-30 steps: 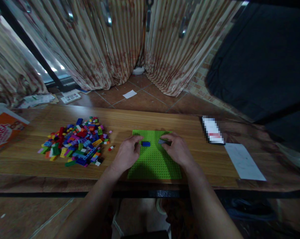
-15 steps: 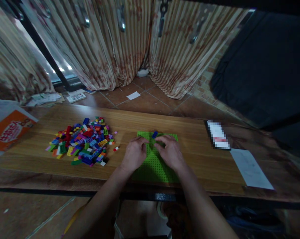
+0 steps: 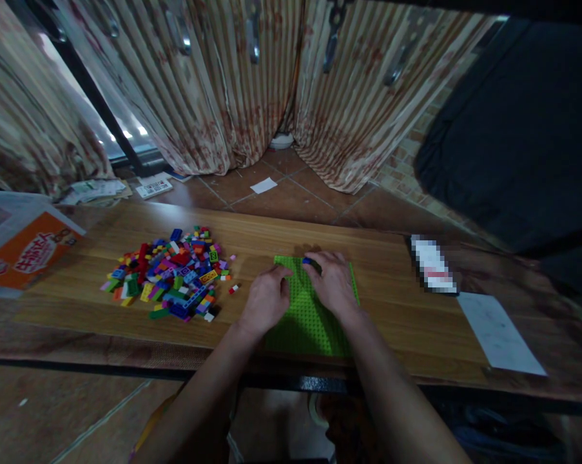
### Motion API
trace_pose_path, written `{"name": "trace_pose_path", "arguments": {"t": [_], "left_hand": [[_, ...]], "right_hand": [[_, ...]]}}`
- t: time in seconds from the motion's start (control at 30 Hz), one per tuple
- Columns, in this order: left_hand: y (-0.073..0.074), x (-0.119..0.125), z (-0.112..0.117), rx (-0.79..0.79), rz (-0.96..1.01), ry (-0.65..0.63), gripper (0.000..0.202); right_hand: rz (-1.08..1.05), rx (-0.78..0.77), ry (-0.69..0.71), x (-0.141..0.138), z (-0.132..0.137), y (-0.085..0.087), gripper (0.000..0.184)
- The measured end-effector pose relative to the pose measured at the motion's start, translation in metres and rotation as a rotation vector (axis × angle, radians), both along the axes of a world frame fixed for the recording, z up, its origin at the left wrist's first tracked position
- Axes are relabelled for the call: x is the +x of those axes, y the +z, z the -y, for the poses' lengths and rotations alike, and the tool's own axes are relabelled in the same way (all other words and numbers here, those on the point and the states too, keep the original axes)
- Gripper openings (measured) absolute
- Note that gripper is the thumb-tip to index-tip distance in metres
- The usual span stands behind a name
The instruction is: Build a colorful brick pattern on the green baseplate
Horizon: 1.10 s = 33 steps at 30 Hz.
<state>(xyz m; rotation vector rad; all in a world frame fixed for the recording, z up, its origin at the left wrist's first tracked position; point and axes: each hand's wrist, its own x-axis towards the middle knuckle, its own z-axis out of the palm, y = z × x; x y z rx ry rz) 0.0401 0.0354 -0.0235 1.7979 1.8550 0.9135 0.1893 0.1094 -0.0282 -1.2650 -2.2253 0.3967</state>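
A green studded baseplate (image 3: 310, 328) lies on the wooden board in front of me. Near its far edge is a small blue toy brick (image 3: 307, 261), partly hidden by my fingers. My right hand (image 3: 333, 280) reaches over the plate, with thumb and fingers closed around that brick. Over the plate's left edge rests my left hand (image 3: 267, 298), its fingers loosely curled and apart from the thumb, with nothing visible in them.
A pile of mixed coloured bricks (image 3: 174, 274) spreads over the board's left part, with a small red-and-white piece (image 3: 234, 289) beside it. At far left stands a clear plastic box (image 3: 10, 212) with an orange label. To the right lie a phone (image 3: 433, 265) and a white paper sheet (image 3: 501, 332).
My right hand has moved forward and closed on the blue brick, which earlier lay uncovered at the plate's far edge. The left hand stays by the plate's left side. The view has shifted slightly.
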Motion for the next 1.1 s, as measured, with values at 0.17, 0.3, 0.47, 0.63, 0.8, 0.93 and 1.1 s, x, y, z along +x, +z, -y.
{"name": "trace_pose_path", "arguments": {"t": [0.17,0.3,0.47,0.63,0.8,0.93,1.1], "left_hand": [[0.002,-0.005,0.002,0.008,0.000,0.047,0.029],[0.004,-0.009,0.004,-0.024,-0.001,0.052,0.028],[0.005,-0.011,0.005,-0.070,0.012,0.055,0.027],[0.004,-0.012,0.005,-0.096,0.026,0.023,0.030],[0.003,-0.013,0.005,-0.088,0.026,0.014,0.031],[0.002,-0.012,0.006,-0.090,0.011,0.009,0.031],[0.003,-0.011,0.006,-0.100,-0.028,0.000,0.033]], "right_hand": [[-0.168,-0.159,0.003,0.011,0.017,0.014,0.030],[-0.219,-0.341,0.057,0.019,0.025,0.012,0.022],[-0.096,-0.375,0.191,0.019,0.029,0.012,0.019],[0.055,-0.340,0.294,0.013,0.029,0.011,0.027],[0.009,-0.281,0.166,0.010,0.029,0.008,0.027],[0.020,-0.250,0.186,0.008,0.030,0.006,0.018],[-0.026,-0.215,0.164,0.000,0.028,0.002,0.017]]}}
